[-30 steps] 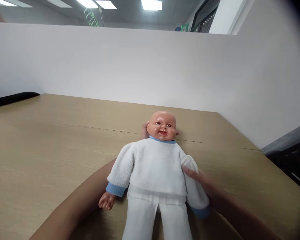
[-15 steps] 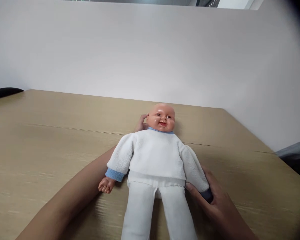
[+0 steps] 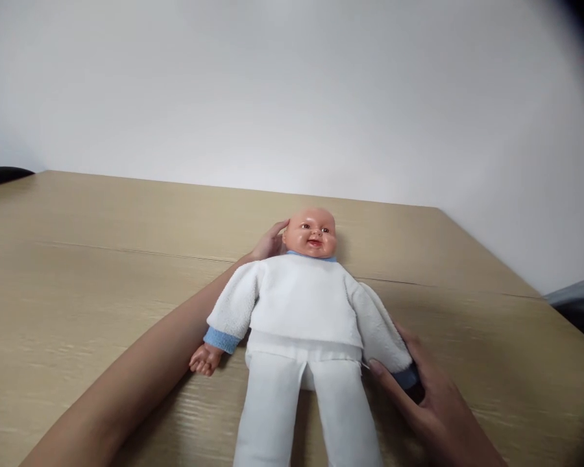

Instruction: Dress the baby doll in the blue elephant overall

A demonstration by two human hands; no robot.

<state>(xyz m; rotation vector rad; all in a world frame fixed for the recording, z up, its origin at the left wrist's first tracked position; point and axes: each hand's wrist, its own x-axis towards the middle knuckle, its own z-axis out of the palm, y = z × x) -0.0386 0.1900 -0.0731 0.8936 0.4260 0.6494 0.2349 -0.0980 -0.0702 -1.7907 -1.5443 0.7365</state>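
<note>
A baby doll (image 3: pixel 304 301) with a bald plastic head lies face up on the table, in a white fleece top with blue collar and cuffs and white trousers. Its lower legs run out of the bottom of the view. My left hand (image 3: pixel 271 241) cups the side of the doll's head, with most of its fingers hidden behind it. At the other side, my right hand (image 3: pixel 425 386) is wrapped round the doll's sleeved forearm, thumb on the near side by the waist. The doll's hand there is mostly covered; its other hand (image 3: pixel 206 359) lies free over my left forearm's edge.
The wooden table (image 3: pixel 102 214) has a seam running across it behind the doll's shoulders. A pale wall (image 3: pixel 272 97) rises behind its far edge. Dark objects show past the table at the far left (image 3: pixel 2 175) and right (image 3: pixel 581 311).
The view has tipped slightly downward. The doll's head has shifted a little left, and more of my left hand shows beside it. My right hand has moved slightly right with the doll's sleeve.
</note>
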